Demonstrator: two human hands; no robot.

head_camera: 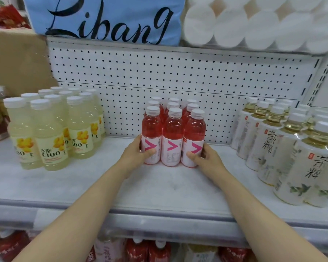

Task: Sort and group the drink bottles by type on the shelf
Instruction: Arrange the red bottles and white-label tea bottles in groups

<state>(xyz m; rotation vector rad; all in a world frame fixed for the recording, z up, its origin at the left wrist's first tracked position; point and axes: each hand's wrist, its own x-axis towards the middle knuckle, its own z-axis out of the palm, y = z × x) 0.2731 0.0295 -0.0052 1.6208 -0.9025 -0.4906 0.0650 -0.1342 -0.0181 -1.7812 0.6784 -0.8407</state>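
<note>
The left hand (138, 151) and right hand (204, 155) grip the outer front bottles of the pink drink block (172, 133), mid-shelf (168, 186). Squeeze evenly inward, sliding them together upright.

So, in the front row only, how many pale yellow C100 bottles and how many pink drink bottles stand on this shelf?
Pale yellow C100 bottles: 3
Pink drink bottles: 3
Total: 6
</note>
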